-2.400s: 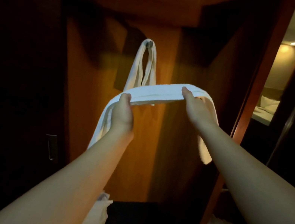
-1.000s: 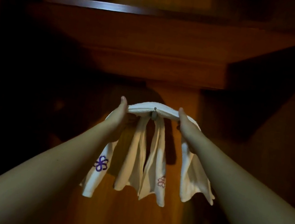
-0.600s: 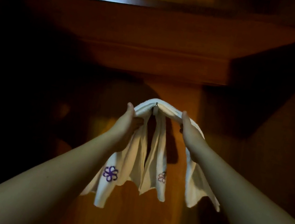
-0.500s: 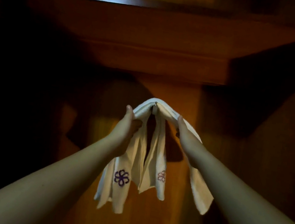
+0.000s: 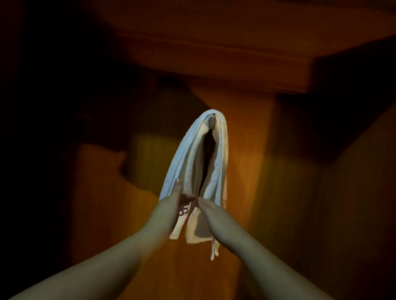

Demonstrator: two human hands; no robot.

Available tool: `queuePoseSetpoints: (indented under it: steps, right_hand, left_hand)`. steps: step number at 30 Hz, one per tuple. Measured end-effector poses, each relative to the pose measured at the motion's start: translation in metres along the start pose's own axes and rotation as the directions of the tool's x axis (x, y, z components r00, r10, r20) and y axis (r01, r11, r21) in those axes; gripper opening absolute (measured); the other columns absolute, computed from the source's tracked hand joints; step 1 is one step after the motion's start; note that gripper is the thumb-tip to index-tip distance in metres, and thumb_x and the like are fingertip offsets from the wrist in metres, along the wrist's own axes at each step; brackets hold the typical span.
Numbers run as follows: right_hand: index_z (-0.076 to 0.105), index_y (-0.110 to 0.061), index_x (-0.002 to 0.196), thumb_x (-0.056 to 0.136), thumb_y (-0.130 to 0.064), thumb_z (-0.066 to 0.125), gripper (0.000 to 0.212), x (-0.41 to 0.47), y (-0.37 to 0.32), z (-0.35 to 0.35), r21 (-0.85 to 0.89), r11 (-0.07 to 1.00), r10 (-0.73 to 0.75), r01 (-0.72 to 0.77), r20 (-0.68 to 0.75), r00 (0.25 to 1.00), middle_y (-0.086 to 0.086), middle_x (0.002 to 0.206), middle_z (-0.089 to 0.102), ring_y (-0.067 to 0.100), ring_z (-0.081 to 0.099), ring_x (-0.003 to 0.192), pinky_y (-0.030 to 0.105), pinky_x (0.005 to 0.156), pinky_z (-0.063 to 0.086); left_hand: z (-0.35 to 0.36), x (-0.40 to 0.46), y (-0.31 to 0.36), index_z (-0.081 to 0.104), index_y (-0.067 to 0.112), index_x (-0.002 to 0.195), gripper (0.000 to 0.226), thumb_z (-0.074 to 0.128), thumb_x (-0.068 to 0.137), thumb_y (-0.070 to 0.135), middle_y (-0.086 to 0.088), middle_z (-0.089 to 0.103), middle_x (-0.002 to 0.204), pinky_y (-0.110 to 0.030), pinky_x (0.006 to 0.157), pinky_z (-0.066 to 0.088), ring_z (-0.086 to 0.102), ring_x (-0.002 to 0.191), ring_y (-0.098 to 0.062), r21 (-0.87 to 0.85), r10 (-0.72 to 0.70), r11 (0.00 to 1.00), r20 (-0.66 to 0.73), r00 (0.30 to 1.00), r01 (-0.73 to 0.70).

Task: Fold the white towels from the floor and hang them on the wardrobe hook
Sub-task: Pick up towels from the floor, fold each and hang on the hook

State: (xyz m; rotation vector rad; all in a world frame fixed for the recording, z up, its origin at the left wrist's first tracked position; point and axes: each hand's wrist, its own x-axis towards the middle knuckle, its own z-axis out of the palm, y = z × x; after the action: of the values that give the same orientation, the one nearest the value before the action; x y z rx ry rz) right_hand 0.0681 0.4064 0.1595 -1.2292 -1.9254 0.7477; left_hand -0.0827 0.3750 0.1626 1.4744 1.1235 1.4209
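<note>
At frame centre, the left hand (image 5: 174, 202) and right hand (image 5: 210, 211), fingers straight, press the lower ends of the white towels (image 5: 191, 159) together. They hang from the wardrobe hook (image 5: 213, 118) above; best smooth downward gently, tugging neither side.

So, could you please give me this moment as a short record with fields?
setting: dim wooden wardrobe
hook: small metal hook on the back panel
towels: white towels draped over the hook, ends hanging down
left hand: left hand against the lower left side of the towels
right hand: right hand at the lower ends, fingers straight
grip: neither hand plainly curls round the cloth
</note>
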Motion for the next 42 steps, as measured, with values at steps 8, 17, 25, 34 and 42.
queuePoseSetpoints:
  steps: [8,17,25,34,42]
  right_hand:
    - [0.051,-0.022,0.146,0.102,-0.04,0.052,0.047,-0.078,0.004,0.017,-0.352,0.931,0.079,-0.096,-0.062,0.995,0.001,0.144,0.056,0.014,0.056,0.12,0.024,0.089,0.04]
    - [0.031,-0.019,0.157,0.102,-0.049,0.049,0.065,-0.227,0.014,0.066,-0.584,0.745,0.371,-0.323,-0.04,0.928,0.008,0.163,0.03,0.026,0.036,0.145,0.036,0.115,0.033]
    - [0.026,-0.023,0.159,0.097,-0.058,0.051,0.075,-0.394,0.059,0.088,-0.557,0.655,0.555,-0.51,-0.103,0.825,0.004,0.167,0.021,0.026,0.026,0.151,0.041,0.119,0.027]
    - [0.036,-0.017,0.156,0.092,-0.066,0.05,0.081,-0.582,0.128,0.083,-0.595,0.482,0.709,-0.643,-0.167,0.685,0.008,0.161,0.035,0.028,0.034,0.146,0.038,0.116,0.031]
    - [0.039,-0.019,0.153,0.088,-0.066,0.045,0.08,-0.739,0.206,0.031,-0.446,0.408,0.83,-0.797,-0.182,0.527,0.004,0.157,0.041,0.027,0.041,0.14,0.041,0.112,0.038]
  left_hand:
    - [-0.035,-0.057,-0.024,0.067,0.021,0.123,0.033,0.05,0.103,0.041,0.015,0.059,0.079,-0.023,0.061,0.042,0.056,0.07,-0.002,0.386,-0.072,0.92,0.003,0.997,0.066]
    - [-0.057,-0.173,-0.06,0.054,0.021,0.142,0.044,0.051,0.101,0.037,-0.007,0.061,0.137,-0.023,0.068,0.041,0.064,0.103,-0.019,0.759,-0.209,0.642,0.306,0.929,-0.106]
    - [-0.02,-0.279,-0.107,0.035,0.024,0.154,0.059,0.051,0.101,0.045,-0.006,0.044,0.153,-0.032,0.098,0.042,0.048,0.135,-0.023,0.743,-0.316,0.619,0.533,0.785,-0.255]
    - [0.108,-0.379,-0.156,0.034,0.021,0.153,0.061,0.054,0.1,0.042,-0.004,0.033,0.16,-0.045,0.119,0.03,0.032,0.146,-0.025,0.665,-0.401,0.507,0.745,0.533,-0.548]
    - [0.275,-0.463,-0.189,0.048,0.019,0.144,0.053,0.05,0.098,0.045,-0.005,0.047,0.15,-0.038,0.107,0.038,0.045,0.135,-0.026,0.526,-0.455,0.501,0.836,0.308,-0.687]
